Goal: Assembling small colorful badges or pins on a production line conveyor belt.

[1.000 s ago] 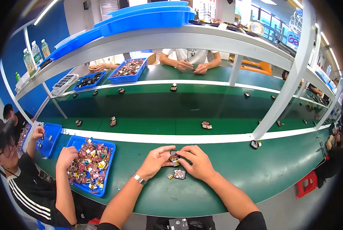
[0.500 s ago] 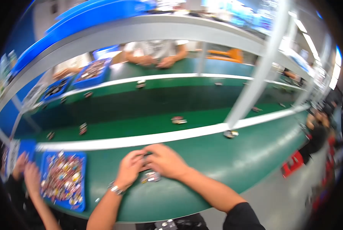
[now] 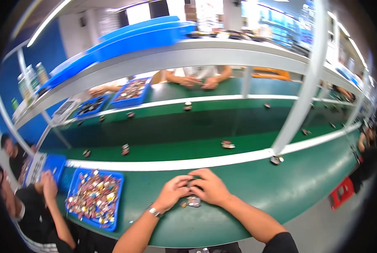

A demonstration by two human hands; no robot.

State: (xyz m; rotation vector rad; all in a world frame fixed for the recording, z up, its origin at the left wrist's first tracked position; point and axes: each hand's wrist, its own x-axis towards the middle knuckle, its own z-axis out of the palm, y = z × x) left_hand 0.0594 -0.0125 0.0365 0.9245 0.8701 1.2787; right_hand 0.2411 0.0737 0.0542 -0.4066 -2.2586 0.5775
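Note:
My left hand [image 3: 174, 193] and my right hand [image 3: 210, 188] meet over the green bench top, fingers curled together. Between the fingertips a small dark piece shows in part; its kind is hidden by the fingers. Just below the hands, on the bench, lies a small silvery and reddish assembly [image 3: 193, 201] with a yellowish bit beside it. To the left of my left forearm stands a blue tray [image 3: 120, 198] heaped with small mixed parts in pink, silver and yellow.
A green conveyor belt [image 3: 175, 152] carrying scattered small assemblies runs behind a white rail [image 3: 167, 165]. A white post [image 3: 298, 88] rises on the right, with a small assembly [image 3: 276, 160] near its foot. Co-workers sit at left and across. A shelf [image 3: 222, 57] spans overhead.
My view has swung left and up, so the whole scene sits further right and lower. My hands stay together above the small assembly, with fingers slightly shifted.

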